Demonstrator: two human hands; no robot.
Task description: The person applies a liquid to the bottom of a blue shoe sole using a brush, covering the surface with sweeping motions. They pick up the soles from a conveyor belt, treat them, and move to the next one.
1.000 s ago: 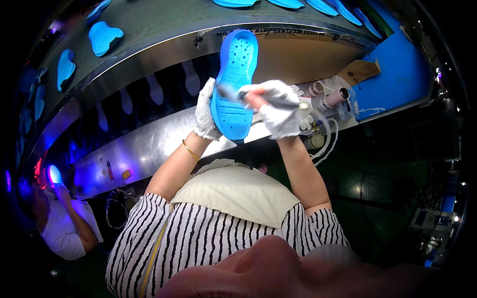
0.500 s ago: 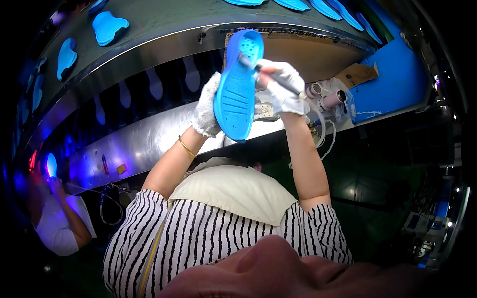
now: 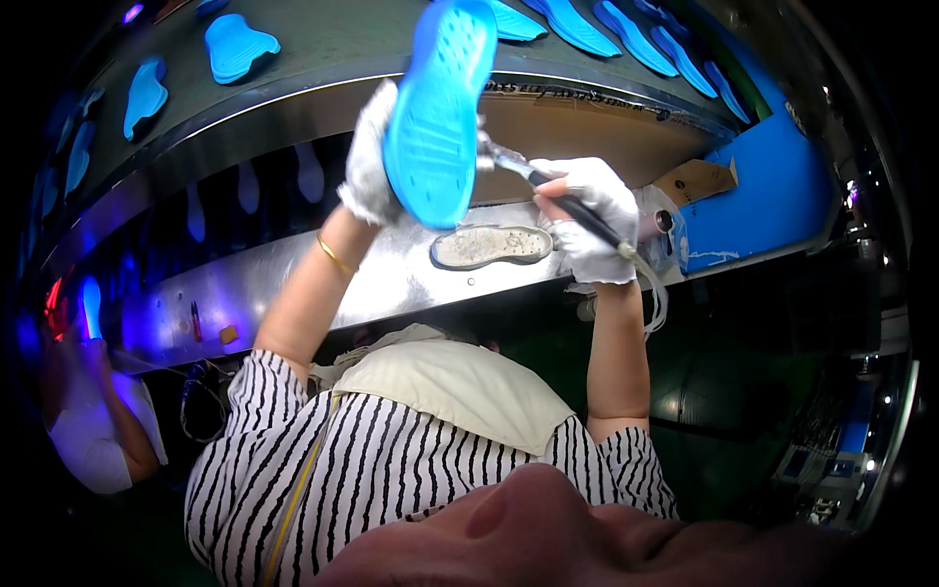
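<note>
White-gloved left hand (image 3: 370, 161) clasps the bright-blue ridged shoe sole (image 3: 435, 127); right hand (image 3: 601, 196), gloved too, has fingers pinching a slim black-handled tool (image 3: 589, 218)!

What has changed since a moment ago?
The left hand carried the blue shoe sole toward the picture's upper left; the right hand drew the black-handled brush off its face, rightward and down. The pale sole-shaped piece on the bench shows more fully. Both grips stayed.
</note>
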